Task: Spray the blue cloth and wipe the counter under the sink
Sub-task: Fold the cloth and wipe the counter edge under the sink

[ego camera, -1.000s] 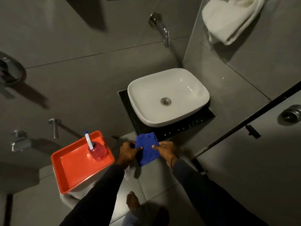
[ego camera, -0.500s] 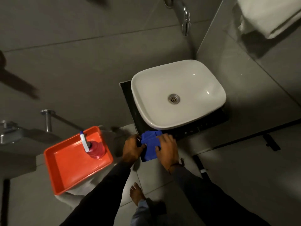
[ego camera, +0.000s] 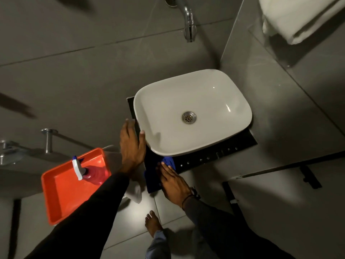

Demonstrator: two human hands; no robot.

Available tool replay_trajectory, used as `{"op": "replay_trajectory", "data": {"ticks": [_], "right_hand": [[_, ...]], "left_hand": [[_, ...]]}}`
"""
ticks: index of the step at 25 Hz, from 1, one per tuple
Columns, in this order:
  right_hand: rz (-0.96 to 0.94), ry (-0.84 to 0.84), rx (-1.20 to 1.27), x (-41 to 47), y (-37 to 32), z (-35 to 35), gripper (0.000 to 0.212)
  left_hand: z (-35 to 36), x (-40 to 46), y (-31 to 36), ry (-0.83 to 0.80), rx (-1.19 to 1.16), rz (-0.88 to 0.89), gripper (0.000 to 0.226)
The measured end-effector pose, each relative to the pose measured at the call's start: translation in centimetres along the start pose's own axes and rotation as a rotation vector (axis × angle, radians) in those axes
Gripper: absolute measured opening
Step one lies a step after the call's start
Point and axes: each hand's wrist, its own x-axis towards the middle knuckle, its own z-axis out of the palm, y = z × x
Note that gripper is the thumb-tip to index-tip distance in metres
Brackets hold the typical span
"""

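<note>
1. My right hand [ego camera: 174, 182] presses flat, fingers spread, on the blue cloth [ego camera: 152, 181] at the worktop's [ego camera: 205, 156] near edge: soft, light, best handled under the palm.
2. My left hand [ego camera: 131, 144], which held the cloth a second ago, now rests open against the sink [ego camera: 192, 111].
3. The view has closed in.

Orange tray [ego camera: 61, 191], wall tap [ego camera: 189, 19], towel [ego camera: 291, 17]
</note>
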Motion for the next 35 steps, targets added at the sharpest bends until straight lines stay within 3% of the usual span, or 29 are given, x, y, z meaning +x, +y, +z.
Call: {"op": "replay_trajectory", "data": {"ticks": [5,9,12,15,21,24,30,32,35], "right_hand": [[0.022,0.120,0.017,-4.7,8.7,-3.1,0.084],[0.126,0.213,-0.108,-9.5,20.9,-5.7,0.078],[0.285,0.103,-0.158,-11.7,29.1,-8.3,0.073],[0.370,0.042,-0.145,-12.1,31.5,-9.6,0.070],[0.436,-0.056,-0.178,-10.2,26.9,-8.8,0.071],[0.338,-0.039,-0.187,-8.9,21.2,-6.7,0.070],[0.109,-0.037,-0.224,-3.2,5.3,-0.5,0.067],[0.066,-0.094,-0.256,-1.4,0.5,1.1,0.075],[0.079,-0.157,-0.248,0.7,-3.4,1.7,0.084]], "left_hand": [[3.8,1.1,2.8,-0.017,0.123,-0.041,0.062],[5.2,0.8,1.6,0.071,0.204,-0.034,0.067],[5.2,0.9,1.2,0.090,0.202,-0.004,0.066],[5.1,1.0,1.4,0.094,0.189,-0.018,0.065],[4.7,1.2,1.7,0.074,0.221,-0.042,0.064],[4.4,1.3,1.8,0.044,0.228,-0.069,0.066],[1.4,-0.5,0.0,-0.157,-0.036,-0.028,0.067],[0.2,-2.3,-2.5,-0.225,-0.097,-0.143,0.064],[-1.1,-5.6,-6.5,-0.421,-0.446,-0.634,0.036]]}}
